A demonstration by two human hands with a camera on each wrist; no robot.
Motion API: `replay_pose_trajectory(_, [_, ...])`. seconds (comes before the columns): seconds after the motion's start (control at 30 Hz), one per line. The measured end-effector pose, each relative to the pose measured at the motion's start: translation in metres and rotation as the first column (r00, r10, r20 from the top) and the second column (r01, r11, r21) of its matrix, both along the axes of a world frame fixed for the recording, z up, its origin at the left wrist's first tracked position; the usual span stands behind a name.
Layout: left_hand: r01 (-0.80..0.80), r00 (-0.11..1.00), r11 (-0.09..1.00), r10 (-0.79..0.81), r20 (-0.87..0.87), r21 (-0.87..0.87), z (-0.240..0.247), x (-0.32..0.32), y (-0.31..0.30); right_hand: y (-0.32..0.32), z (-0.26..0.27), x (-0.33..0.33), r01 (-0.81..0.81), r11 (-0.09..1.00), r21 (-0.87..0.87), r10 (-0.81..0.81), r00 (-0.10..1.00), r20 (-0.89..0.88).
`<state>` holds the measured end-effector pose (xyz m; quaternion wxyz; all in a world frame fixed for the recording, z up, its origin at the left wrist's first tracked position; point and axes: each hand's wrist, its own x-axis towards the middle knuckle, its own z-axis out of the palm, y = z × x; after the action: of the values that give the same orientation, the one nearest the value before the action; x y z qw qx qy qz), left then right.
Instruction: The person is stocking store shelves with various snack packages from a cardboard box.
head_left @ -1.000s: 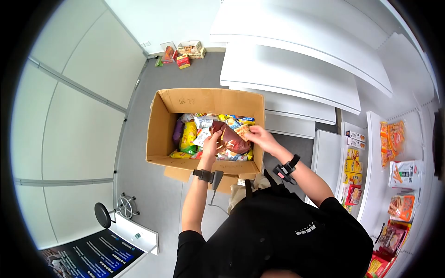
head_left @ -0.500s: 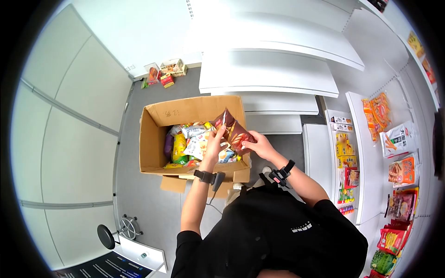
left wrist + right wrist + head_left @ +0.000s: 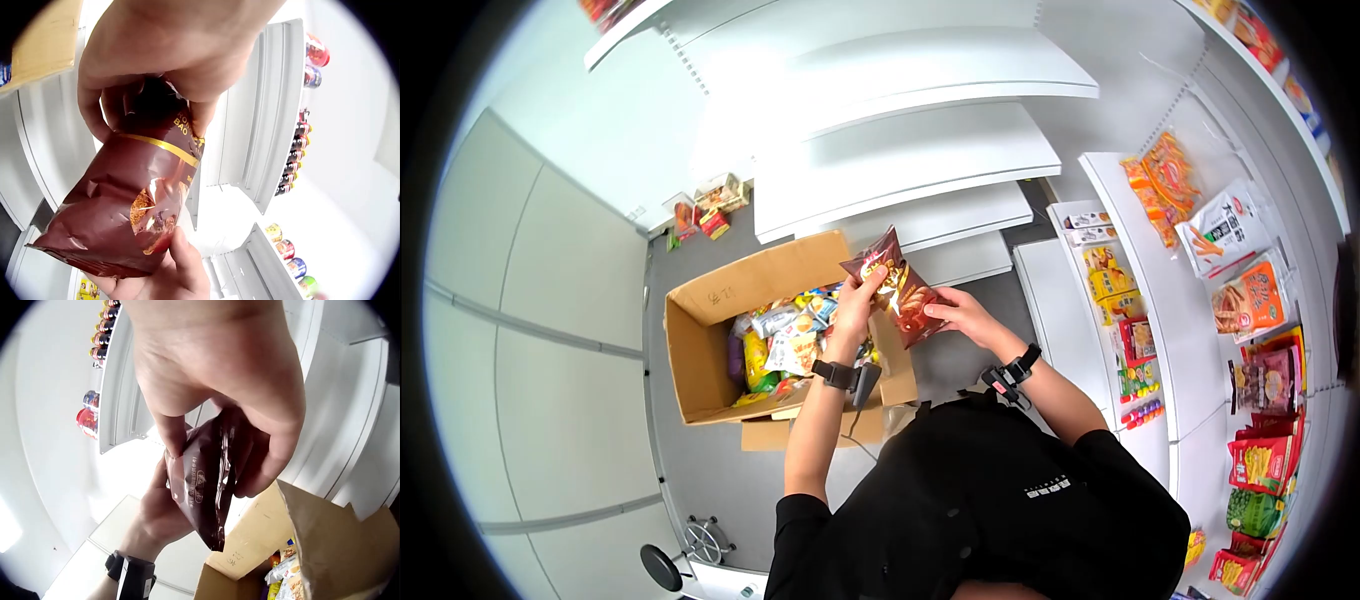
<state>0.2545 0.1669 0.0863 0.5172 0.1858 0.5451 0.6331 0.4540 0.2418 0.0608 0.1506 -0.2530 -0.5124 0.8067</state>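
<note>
The brown bag (image 3: 906,300) is held by the left grip (image 3: 857,307) and right grip (image 3: 968,318) — best pinched lightly, lest it be crushed; actual pressure cannot be judged.

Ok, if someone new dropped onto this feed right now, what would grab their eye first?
Probably the shiny dark red bag mid-picture in the head view, gripped by the left hand and right hand. Next, the open box just left of it, heaped with bright packets. Then the orange bags, vivid against the white shelving on the right.
</note>
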Motion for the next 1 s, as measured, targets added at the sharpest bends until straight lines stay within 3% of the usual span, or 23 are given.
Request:
replay_pose_trajectory(0.27, [0.120,0.982,0.985,-0.136,-0.133,-0.126,-0.002,0.092,0.102,0.071,0.006,0.108,0.103,0.995,0.006,-0.103,0.994,0.024])
replay_pose_trajectory(0.43, [0.210,0.950,0.968,-0.235,-0.205,-0.136,0.002,0.154,0.168,0.120,0.012,0.171,0.108,0.985,0.137,-0.126,0.984,0.125])
replay_pose_trajectory(0.6, [0.290,0.937,0.948,-0.309,-0.164,-0.131,0.008,0.210,0.205,0.155,0.010,0.220,0.098,0.979,0.177,-0.135,0.967,0.215])
replay_pose_trajectory(1.0, [0.620,0.754,0.754,-0.649,-0.104,-0.214,-0.002,0.241,0.263,0.197,-0.021,0.256,0.352,0.934,-0.066,-0.346,0.934,0.093])
